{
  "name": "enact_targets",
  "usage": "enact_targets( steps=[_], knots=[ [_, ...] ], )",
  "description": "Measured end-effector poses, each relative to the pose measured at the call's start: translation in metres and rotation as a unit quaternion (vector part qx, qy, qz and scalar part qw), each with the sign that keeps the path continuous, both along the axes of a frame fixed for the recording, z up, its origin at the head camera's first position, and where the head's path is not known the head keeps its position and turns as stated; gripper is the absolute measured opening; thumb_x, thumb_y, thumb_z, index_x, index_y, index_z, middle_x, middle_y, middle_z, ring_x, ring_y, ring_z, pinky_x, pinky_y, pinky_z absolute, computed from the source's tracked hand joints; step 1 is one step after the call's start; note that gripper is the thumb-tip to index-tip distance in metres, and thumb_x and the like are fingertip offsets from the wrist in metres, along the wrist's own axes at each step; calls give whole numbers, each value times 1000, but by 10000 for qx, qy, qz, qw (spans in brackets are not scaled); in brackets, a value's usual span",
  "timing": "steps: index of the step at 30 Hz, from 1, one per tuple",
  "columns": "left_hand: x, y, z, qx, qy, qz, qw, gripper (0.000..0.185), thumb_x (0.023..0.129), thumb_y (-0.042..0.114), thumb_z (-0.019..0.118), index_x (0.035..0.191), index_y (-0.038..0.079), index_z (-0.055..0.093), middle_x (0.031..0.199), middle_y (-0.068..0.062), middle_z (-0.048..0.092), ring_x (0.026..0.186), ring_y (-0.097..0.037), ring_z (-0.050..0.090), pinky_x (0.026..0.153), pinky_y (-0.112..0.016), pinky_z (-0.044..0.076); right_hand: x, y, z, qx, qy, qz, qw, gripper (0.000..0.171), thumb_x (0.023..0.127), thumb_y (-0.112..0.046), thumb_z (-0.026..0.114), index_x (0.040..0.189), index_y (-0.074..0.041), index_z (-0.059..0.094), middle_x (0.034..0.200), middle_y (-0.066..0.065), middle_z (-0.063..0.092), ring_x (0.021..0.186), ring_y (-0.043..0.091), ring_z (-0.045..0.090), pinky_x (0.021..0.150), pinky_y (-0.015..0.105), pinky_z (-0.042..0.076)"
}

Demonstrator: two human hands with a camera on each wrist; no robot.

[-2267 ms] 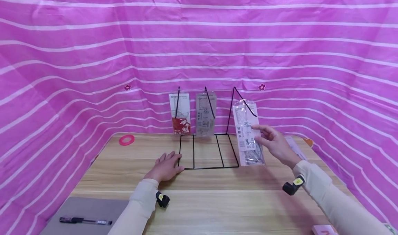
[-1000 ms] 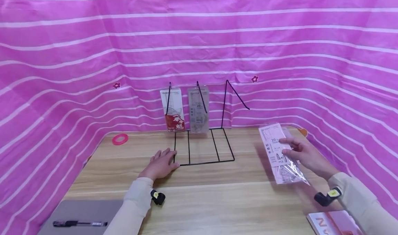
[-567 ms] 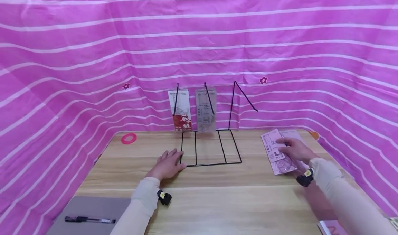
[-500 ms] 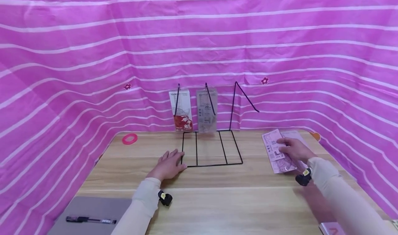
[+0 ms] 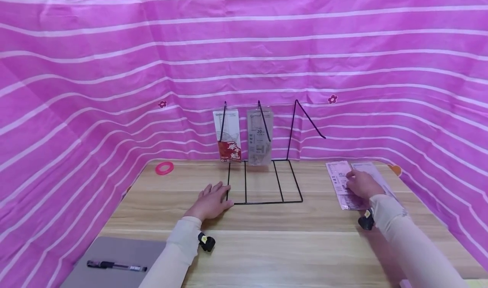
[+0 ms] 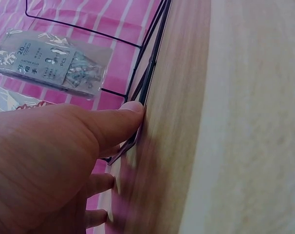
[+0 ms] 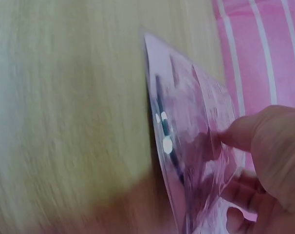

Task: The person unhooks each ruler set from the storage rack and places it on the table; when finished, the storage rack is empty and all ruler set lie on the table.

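Left hand (image 5: 209, 202) rests loose on rack (image 5: 267, 203), right hand (image 5: 364, 184) pinches packet (image 5: 339, 187), long axis toward curtain (image 5: 244, 59), slightly leftward

Striped pink cloth (image 5: 244, 46) around a wooden table (image 5: 274, 254) marks a curtained-off booth.

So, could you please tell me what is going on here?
A person's right hand holds a pink packet at the right of the table, next to a second packet. Their left hand touches the near left corner of a rack. A red-and-white packet and a grey packet hang from the rack; its right hook is bare.
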State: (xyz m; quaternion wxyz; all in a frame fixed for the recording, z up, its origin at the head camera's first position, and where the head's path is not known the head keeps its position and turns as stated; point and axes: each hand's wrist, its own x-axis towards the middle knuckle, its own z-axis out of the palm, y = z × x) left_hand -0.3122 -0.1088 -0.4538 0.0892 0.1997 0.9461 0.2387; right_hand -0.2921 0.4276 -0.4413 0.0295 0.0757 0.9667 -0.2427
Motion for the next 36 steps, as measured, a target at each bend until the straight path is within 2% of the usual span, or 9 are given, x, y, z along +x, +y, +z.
enact_targets(
  steps=[4,9,13,18,19,21,27,32,36],
  knots=[
    [1,0,0,24,-2,39,10000,63,105,42,62,159,15,46,172,-20,29,158,-56,16,127,-73,11,3,-6,2,418,36,-213,9989,52,96,-16,55,139,13,51,120,38,51,90,36,58,64,40,51],
    [3,2,-4,60,-110,39,9999,63,104,42,62,159,16,46,173,-19,28,159,-55,15,128,-73,10,14,-14,-2,868,473,-529,9937,43,96,-17,60,131,8,57,115,35,45,97,45,51,68,50,48],
    [5,3,-9,132,-119,67,9998,62,104,42,63,159,16,48,172,-19,29,159,-54,15,128,-72,10,22,-23,-6,747,991,-648,9901,40,97,-18,57,129,5,59,121,37,46,100,49,54,69,55,50],
    [4,2,-6,167,-81,96,9998,62,104,40,63,159,16,47,172,-19,29,159,-55,15,128,-73,10,25,-40,-2,279,1596,-442,9858,43,98,-19,54,132,5,62,132,38,51,113,51,57,86,64,51],
    [4,2,-4,153,-72,100,9998,62,104,41,63,159,16,47,172,-19,29,159,-55,14,128,-73,10,26,-45,0,160,1695,-380,9847,43,98,-19,54,132,6,62,132,38,53,115,50,57,91,64,51],
    [4,1,0,130,-43,112,9998,62,104,41,63,159,16,47,172,-19,29,159,-55,15,128,-72,10,28,-54,5,-44,1869,-315,9819,40,100,-18,56,132,5,64,132,34,57,115,47,59,92,59,52],
    [2,-1,0,63,-48,112,9999,63,105,42,62,160,17,46,173,-18,28,159,-54,15,128,-71,10,42,-75,6,-698,2128,16,9746,36,108,-24,54,133,1,63,123,24,63,103,33,63,79,34,53],
    [2,0,0,69,-91,138,9998,64,105,44,62,160,18,45,174,-17,27,160,-52,13,129,-70,9,51,-89,3,-872,2171,345,9716,40,110,-34,53,135,-5,62,120,16,66,103,27,62,81,32,53],
    [1,0,-1,21,-53,115,9999,63,105,45,61,160,19,46,174,-16,28,160,-51,14,129,-71,10,43,-101,2,-980,2223,612,9681,43,110,-35,54,140,-6,59,127,17,66,109,28,63,87,32,54]
  ],
)
